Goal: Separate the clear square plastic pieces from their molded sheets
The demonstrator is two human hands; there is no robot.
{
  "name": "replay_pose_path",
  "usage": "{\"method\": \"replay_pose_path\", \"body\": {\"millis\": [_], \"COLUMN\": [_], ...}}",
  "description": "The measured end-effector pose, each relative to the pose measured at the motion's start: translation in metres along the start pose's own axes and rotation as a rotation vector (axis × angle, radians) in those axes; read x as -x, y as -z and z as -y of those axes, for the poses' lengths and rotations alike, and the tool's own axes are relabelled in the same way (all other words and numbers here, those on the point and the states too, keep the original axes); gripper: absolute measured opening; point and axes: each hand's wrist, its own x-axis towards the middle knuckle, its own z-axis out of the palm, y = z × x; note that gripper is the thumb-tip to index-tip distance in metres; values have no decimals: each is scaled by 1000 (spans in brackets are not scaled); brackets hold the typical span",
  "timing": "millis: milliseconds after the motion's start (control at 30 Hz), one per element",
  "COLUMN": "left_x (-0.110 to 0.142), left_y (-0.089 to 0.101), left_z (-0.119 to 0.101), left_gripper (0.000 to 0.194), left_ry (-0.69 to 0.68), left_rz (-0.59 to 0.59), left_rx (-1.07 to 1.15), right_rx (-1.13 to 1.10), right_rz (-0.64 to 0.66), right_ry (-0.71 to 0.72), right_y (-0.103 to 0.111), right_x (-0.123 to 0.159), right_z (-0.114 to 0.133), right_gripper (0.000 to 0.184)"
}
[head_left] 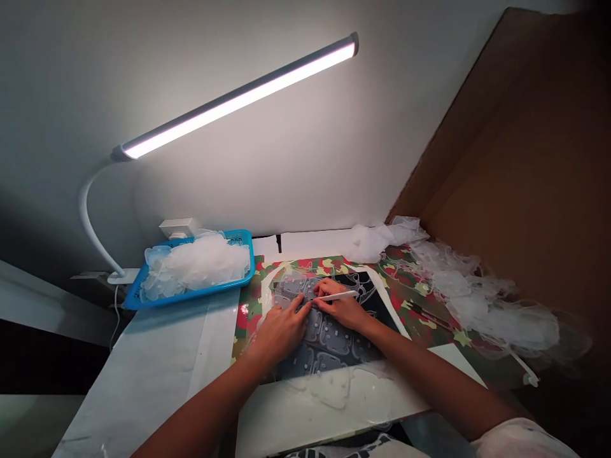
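Note:
My right hand is closed around a slim white pen-like tool, whose tip points left; I cannot make out what kind of tip it has. Beside it, my left hand lies with its fingers stretched out, pressing on a clear film sheet marked with rounded, whitish-outlined shapes. The fingertips of both hands nearly meet on the film. Under the film is a dark board, and cut-out outlines of film lie loosely at its upper right.
On the left stands a blue basket heaped with translucent pieces. Tangled film scraps pile up on the right, against a cardboard panel. A lit lamp hangs above. A patterned cover and a pale board lie on the table.

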Motion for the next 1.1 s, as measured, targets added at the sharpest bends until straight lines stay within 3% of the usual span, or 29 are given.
{"method": "replay_pose_path", "body": {"millis": [467, 633, 700, 833, 933, 1000, 1100], "left_x": [1, 0, 2, 3, -15, -38, -74], "left_y": [4, 6, 7, 11, 18, 23, 28], "left_z": [-1, -1, -3, -2, 6, 14, 21], "left_gripper": [45, 45, 45, 46, 33, 34, 61], "left_ry": [56, 58, 71, 109, 242, 336, 368], "left_rz": [88, 128, 121, 139, 153, 153, 164], "left_rx": [89, 67, 74, 129, 425, 628, 774], "right_rx": [34, 185, 187, 162, 93, -22, -137], "right_rz": [58, 32, -50, -481, -627, -566, -346], "right_ry": [22, 90, 25, -239, -302, -268, -188], "right_y": [-5, -7, 7, 53, 69, 64, 45], "right_x": [4, 2, 0, 2, 7, 12, 16], "right_z": [0, 0, -5, -24, -26, -14, 15], "right_gripper": [21, 15, 18, 27, 36, 34, 26]}}
